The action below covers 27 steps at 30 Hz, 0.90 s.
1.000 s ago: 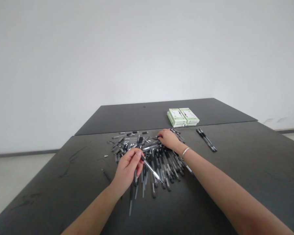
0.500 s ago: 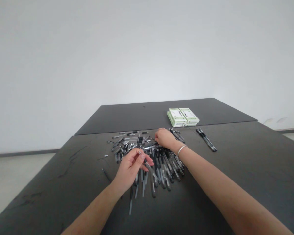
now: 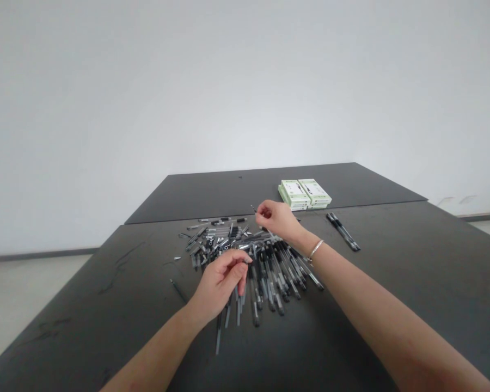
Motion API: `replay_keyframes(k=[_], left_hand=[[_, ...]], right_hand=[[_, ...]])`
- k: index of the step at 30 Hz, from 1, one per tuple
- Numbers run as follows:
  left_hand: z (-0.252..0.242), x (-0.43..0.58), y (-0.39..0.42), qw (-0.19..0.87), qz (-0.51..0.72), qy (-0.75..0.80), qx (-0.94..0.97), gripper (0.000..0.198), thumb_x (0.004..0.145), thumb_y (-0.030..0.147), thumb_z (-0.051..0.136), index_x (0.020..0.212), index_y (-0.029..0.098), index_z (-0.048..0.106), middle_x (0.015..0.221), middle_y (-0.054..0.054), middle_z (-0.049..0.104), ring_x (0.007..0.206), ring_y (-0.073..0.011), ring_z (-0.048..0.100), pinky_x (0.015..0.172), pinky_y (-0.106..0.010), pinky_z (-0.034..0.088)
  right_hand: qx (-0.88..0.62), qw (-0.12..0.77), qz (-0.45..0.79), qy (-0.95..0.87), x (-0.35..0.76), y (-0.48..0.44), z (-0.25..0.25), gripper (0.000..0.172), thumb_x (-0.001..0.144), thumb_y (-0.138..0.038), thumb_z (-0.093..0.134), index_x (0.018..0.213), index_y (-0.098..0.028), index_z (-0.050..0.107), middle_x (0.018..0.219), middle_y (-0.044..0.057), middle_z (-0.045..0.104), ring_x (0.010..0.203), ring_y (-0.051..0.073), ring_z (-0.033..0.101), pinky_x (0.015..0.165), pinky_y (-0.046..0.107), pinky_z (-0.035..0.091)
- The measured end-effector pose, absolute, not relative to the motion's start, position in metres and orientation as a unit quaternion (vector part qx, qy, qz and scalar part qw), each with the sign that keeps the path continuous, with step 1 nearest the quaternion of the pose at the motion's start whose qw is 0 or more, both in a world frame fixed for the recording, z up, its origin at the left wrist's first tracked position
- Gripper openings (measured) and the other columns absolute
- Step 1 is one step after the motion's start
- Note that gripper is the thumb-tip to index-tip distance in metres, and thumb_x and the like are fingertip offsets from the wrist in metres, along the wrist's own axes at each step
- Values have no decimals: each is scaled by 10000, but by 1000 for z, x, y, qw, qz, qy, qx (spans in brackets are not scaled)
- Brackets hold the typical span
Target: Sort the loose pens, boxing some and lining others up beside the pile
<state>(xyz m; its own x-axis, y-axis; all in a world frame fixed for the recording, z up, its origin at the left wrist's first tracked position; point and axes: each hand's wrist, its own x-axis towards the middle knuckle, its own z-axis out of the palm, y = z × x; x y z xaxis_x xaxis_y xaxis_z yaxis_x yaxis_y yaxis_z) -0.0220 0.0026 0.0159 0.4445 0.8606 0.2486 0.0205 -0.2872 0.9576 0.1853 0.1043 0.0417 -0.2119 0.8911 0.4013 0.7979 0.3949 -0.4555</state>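
Observation:
A heap of black and clear pens and loose pen parts (image 3: 249, 256) lies spread on the dark table (image 3: 392, 256). My left hand (image 3: 222, 283) hovers over the near side of the heap, fingers pinched on a clear pen barrel that points down toward the table. My right hand (image 3: 275, 219), with a silver bracelet on its wrist, is raised a little above the far side of the heap. Its fingers pinch a thin pen refill (image 3: 253, 208) that sticks out to the upper left.
Two green and white boxes (image 3: 305, 194) sit side by side at the back right. A few assembled black pens (image 3: 343, 232) lie apart, right of the heap. One lone thin piece (image 3: 178, 291) lies left of my left hand. A second dark table (image 3: 228, 193) adjoins behind.
My right hand lifted off the heap with a thin refill pinched in it. My left hand turned the pen barrel from slanting right to pointing downward.

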Motion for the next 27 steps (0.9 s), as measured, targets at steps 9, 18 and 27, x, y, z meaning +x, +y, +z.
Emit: replay_keyframes(k=[9,18,27], left_hand=[[13,-22,1,533,424,283,675,300,945,390,523,1122,170,625,661,41,482,461,-51,421,450,-179,355],[9,-23,-1,540,409,284,679,318,947,372,527,1188,186,619,699,30,503,479,-46,432,454,-170,374],[7,-22,0,524,387,302,696,339,953,369,518,1222,187,615,645,45,478,463,-46,429,451,-164,379]], right_hand=[[-376,687,361,-507,184,33,74,208,802,-252,628,994,-181,589,671,-43,603,476,60,491,458,194,402],[-307,747,404,-430,186,-4,61,215,807,-224,683,998,-225,584,776,-16,660,563,88,578,495,211,455],[-289,740,422,-437,185,-6,51,190,828,-191,656,1002,-208,582,792,-4,675,576,91,602,497,202,469]])
